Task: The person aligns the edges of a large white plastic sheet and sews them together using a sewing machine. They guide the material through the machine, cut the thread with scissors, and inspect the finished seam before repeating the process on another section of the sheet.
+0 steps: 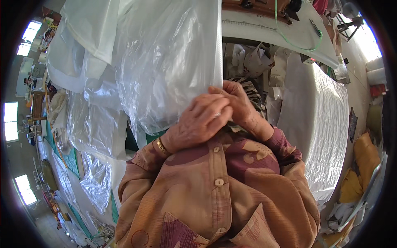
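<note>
Close to the chest, left hand (197,120) and right hand (237,105) overlap, both pinched shut on the lower right edge of the clear plastic bag (165,58), which hangs upward and leftward, beside the white counter (322,107).

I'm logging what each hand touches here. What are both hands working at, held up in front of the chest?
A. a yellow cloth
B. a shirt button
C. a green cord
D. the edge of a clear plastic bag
D: the left hand and right hand meet at the lower edge of the clear plastic bag, pinching it between the fingers.
</note>
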